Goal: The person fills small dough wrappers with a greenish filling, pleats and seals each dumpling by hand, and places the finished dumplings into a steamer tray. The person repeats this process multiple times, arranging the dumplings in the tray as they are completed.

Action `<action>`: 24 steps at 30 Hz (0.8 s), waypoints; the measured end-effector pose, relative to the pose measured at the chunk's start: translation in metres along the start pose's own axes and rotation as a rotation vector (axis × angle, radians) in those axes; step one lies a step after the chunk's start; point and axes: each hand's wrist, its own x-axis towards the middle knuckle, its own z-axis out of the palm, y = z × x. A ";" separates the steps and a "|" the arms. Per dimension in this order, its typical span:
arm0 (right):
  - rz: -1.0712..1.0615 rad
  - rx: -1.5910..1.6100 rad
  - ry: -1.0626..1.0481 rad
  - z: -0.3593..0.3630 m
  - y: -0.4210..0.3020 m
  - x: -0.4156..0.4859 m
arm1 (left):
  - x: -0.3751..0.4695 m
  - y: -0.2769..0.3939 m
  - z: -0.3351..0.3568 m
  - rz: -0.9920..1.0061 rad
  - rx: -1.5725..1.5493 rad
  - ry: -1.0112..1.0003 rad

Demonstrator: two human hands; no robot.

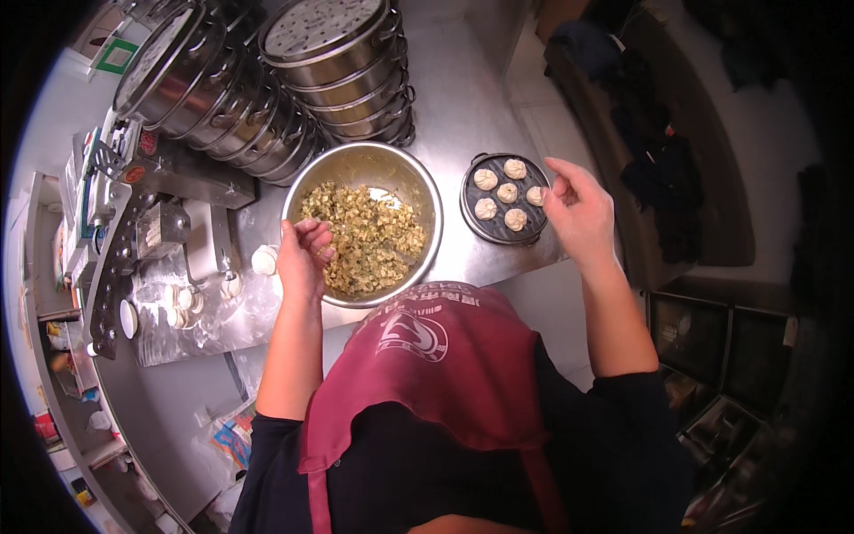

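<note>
My left hand hovers over the near left rim of a large steel mixing bowl, its fingers loosely curled and apart from the thumb, with nothing seen in it. Chopped filling covers the bowl's bottom. To the right, a round steamer tray with a dark liner carries several pleated buns. Over that tray's right edge is my right hand, fingers and thumb spread. Its thumb tip is close to the rightmost bun; whether they touch is unclear. Flat dough wrappers lie left of the bowl, partly behind my left hand.
Two tall stacks of steel steamers stand behind the bowl. Small dough pieces rest on the floured steel table, near a metal machine at left. Shelves with goods line the far left.
</note>
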 end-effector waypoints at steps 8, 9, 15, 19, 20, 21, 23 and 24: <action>-0.295 0.302 -0.352 0.132 -0.099 -0.024 | -0.013 0.010 0.052 -0.215 -0.550 -0.449; -0.444 0.188 -0.403 0.155 -0.106 -0.029 | -0.019 0.017 0.052 -0.297 -0.680 -0.518; -0.004 -0.072 -0.651 0.212 -0.107 -0.019 | -0.046 0.074 -0.005 0.146 -0.607 -0.415; 0.734 0.688 -0.583 0.207 -0.163 -0.026 | -0.031 0.038 0.014 0.913 0.014 -0.298; 0.527 0.729 -0.598 0.198 -0.174 -0.026 | -0.024 0.027 0.023 0.739 -0.071 -0.349; 0.320 0.780 -0.603 0.190 -0.185 -0.025 | -0.017 0.019 0.030 0.490 -0.130 -0.364; -0.171 0.905 -0.563 0.177 -0.190 -0.013 | -0.019 0.012 0.027 0.269 -0.313 -0.303; -0.430 0.584 -0.487 0.172 -0.186 -0.006 | -0.017 0.014 0.036 0.174 -0.467 -0.272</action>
